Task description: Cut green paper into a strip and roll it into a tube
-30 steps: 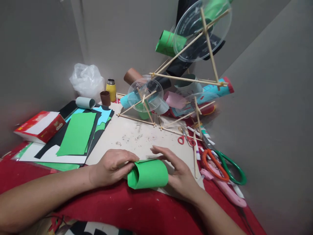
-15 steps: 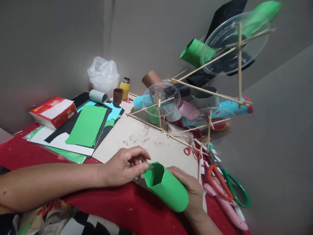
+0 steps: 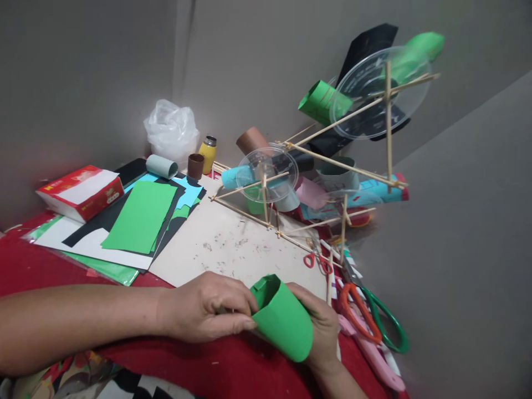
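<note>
A green paper tube (image 3: 282, 321) is held over the near edge of the work board, its open end tilted up and to the left. My right hand (image 3: 318, 321) wraps the tube's far right side, with most of its fingers hidden behind the paper. My left hand (image 3: 211, 307) pinches the rim at the left, thumb outside and fingers at the opening. A small folded flap shows at the top of the rim. Beneath lies the pale board (image 3: 183, 252), specked with dark bits.
Green sheets (image 3: 141, 216) and a red box (image 3: 81, 191) lie at the left. A stick frame with clear plastic discs (image 3: 266, 174) and paper tubes rises at the back right. Red-handled scissors (image 3: 318, 261), larger scissors (image 3: 359, 313) and a pink tool (image 3: 376, 360) lie at the right.
My left hand has moved down along the tube's rim and now pinches it lower, fingers at the opening. The tube has turned slightly in my right hand. The whole view has shifted a little.
</note>
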Available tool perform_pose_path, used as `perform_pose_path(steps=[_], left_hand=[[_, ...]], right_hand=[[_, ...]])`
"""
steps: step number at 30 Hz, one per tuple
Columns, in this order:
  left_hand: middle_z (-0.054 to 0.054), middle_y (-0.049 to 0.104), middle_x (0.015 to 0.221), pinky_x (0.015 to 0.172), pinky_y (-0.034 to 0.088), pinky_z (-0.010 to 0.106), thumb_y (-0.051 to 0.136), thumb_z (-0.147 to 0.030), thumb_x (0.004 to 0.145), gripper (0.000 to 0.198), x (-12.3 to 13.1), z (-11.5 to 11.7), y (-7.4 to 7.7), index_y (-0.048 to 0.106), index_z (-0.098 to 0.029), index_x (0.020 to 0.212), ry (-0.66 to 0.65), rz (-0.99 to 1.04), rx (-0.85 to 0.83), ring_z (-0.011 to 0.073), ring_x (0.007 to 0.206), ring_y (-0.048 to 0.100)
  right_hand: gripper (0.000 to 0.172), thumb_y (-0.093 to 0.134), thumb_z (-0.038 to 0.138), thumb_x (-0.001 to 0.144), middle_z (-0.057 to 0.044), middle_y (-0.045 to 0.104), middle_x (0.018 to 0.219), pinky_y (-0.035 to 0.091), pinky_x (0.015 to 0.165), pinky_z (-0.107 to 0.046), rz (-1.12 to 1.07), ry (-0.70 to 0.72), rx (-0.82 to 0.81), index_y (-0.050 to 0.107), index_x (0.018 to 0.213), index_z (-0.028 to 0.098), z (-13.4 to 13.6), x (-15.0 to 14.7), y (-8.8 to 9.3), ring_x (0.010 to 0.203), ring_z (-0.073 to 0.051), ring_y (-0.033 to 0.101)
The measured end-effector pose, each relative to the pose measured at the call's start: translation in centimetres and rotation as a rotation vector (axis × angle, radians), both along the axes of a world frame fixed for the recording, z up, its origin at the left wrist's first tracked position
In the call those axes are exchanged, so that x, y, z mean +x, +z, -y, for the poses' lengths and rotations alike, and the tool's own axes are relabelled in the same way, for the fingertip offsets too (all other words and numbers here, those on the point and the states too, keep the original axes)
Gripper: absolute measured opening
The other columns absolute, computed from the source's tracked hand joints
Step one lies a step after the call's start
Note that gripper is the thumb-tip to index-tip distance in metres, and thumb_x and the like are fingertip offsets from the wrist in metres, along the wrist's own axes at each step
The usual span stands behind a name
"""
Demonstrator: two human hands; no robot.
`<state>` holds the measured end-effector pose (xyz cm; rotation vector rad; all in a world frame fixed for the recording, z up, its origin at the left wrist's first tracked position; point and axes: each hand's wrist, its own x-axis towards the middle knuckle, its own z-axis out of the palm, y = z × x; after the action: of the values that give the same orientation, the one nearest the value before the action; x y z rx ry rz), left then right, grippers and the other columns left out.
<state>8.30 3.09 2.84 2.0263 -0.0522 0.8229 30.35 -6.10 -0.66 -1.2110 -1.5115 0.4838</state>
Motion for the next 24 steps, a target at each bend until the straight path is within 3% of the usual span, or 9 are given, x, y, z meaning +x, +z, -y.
perform_pose_path(steps=[3, 8, 13, 16, 21, 24], left_hand=[[0.016, 0.069, 0.088, 0.075, 0.051, 0.027, 0.054, -0.014, 0.088, 0.011, -0.1, -0.2, -0.2, 0.064, -0.008, 0.088, 0.031, -0.004, 0.027, 0.0193, 0.083, 0.065], [0.009, 0.07, 0.076, 0.067, 0.05, 0.024, 0.052, -0.016, 0.091, 0.015, -0.1, -0.5, -0.6, 0.065, -0.01, 0.095, 0.141, -0.029, 0.117, 0.0158, 0.069, 0.065], [0.011, 0.072, 0.086, 0.068, 0.051, 0.023, 0.053, -0.018, 0.09, 0.022, -0.4, -0.4, -0.7, 0.062, -0.01, 0.109, 0.123, -0.06, 0.088, 0.0161, 0.075, 0.067], [0.013, 0.071, 0.096, 0.07, 0.052, 0.024, 0.056, -0.018, 0.089, 0.023, -0.6, -0.5, -0.1, 0.062, -0.009, 0.109, 0.138, -0.028, -0.007, 0.0159, 0.078, 0.067], [0.008, 0.069, 0.089, 0.065, 0.049, 0.022, 0.06, -0.024, 0.086, 0.02, -0.4, -1.0, 1.0, 0.066, -0.01, 0.099, 0.377, -0.102, -0.242, 0.0125, 0.071, 0.061], [0.008, 0.066, 0.09, 0.062, 0.048, 0.022, 0.065, -0.03, 0.082, 0.03, 0.0, -1.2, 0.6, 0.066, -0.01, 0.104, 0.289, -0.226, -0.363, 0.0122, 0.07, 0.059]], right_hand=[[0.024, 0.068, 0.011, 0.075, 0.001, 0.073, 0.081, 0.053, 0.061, -0.027, 0.001, -0.018, -0.011, 0.072, 0.093, 0.027, -0.1, 0.1, -0.2, 0.068, -0.018, 0.066], [0.029, 0.069, 0.01, 0.073, 0.001, 0.073, 0.082, 0.053, 0.061, -0.027, 0.006, 0.011, -0.016, 0.072, 0.097, 0.028, 0.0, -0.1, -0.1, 0.068, -0.019, 0.066], [0.03, 0.07, 0.009, 0.072, 0.001, 0.073, 0.082, 0.054, 0.063, -0.028, 0.004, -0.024, -0.033, 0.072, 0.095, 0.028, 0.1, 0.0, 0.1, 0.068, -0.02, 0.067], [0.03, 0.072, 0.01, 0.07, -0.001, 0.074, 0.084, 0.055, 0.064, -0.03, 0.01, -0.054, -0.001, 0.073, 0.095, 0.027, 0.0, 0.1, 0.3, 0.07, -0.022, 0.068], [0.029, 0.067, 0.011, 0.076, -0.002, 0.074, 0.084, 0.055, 0.062, -0.029, 0.07, 0.033, 0.001, 0.072, 0.098, 0.028, 0.0, -0.4, 1.0, 0.071, -0.021, 0.069], [0.03, 0.064, 0.011, 0.079, -0.003, 0.073, 0.085, 0.055, 0.064, -0.029, 0.117, 0.099, 0.005, 0.07, 0.102, 0.028, 0.1, -0.6, 1.3, 0.073, -0.021, 0.069]])
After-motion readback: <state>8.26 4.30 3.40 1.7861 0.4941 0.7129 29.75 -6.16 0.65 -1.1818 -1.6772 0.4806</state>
